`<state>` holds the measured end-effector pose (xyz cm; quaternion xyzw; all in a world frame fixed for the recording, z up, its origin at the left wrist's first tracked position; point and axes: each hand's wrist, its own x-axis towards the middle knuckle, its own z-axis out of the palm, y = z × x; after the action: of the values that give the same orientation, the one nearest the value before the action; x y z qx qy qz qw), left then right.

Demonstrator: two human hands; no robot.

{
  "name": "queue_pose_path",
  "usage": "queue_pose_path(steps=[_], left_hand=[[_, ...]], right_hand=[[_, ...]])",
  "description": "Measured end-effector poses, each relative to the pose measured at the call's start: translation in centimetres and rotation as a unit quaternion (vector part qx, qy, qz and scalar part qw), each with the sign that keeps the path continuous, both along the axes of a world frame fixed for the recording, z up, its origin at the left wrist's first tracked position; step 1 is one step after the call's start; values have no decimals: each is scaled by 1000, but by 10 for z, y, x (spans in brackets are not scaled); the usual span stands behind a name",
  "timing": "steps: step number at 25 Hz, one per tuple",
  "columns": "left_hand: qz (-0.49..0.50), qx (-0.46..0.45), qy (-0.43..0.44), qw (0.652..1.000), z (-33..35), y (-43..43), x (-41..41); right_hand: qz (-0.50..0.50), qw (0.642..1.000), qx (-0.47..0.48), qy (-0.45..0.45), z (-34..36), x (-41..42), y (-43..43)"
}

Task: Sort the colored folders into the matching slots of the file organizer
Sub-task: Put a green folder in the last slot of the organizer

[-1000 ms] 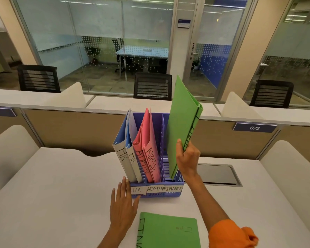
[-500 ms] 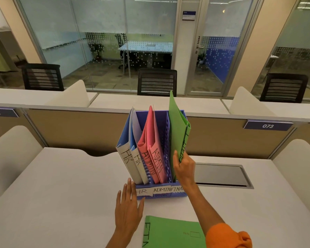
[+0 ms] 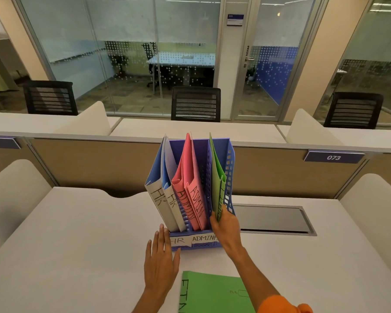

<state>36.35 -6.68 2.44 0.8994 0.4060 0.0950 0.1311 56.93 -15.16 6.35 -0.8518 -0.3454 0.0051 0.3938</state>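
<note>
Blue folders [image 3: 165, 177] and pink folders [image 3: 190, 177] stand slotted in the file organizer [image 3: 231, 159], the right hand [image 3: 226, 224] grips a green folder [image 3: 217, 172] in the rightmost slot, the left hand [image 3: 160, 265] lies flat with straight fingers [image 3: 161, 233] at the base — a second green folder [image 3: 212, 292] remains on the surface [image 3: 77, 245].

Blue perforated file organizer [image 3: 230, 159], upright, front labelled HR, ADMIN. Two blue folders [image 3: 165, 177] in its left slot, two pink folders [image 3: 190, 172] in its middle, green folder [image 3: 217, 177] in its right, apparently seated. Second green folder [image 3: 212, 292] flat before it.
</note>
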Motion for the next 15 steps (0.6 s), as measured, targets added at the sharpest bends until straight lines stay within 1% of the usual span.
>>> queue_pose_path(steps=[2,5,10,12,15], left_hand=[[1,5,-4,1000,0,0,-1],[-14,-14,-15,1000,-4,-1,-2],[-5,-63,-43,997,-6,-14,-21],[7,-111,-79,991,-10,-32,-37],[56,-223,-163,960,-23,-63,-67]], right_hand=[[11,1000,9,15,1,-4,-6],[16,999,15,45,6,-13,-22],[-17,997,5,75,-4,-51,-79],[-28,994,-24,101,-19,-73,-115],[-46,982,-91,160,-49,-107,-172]])
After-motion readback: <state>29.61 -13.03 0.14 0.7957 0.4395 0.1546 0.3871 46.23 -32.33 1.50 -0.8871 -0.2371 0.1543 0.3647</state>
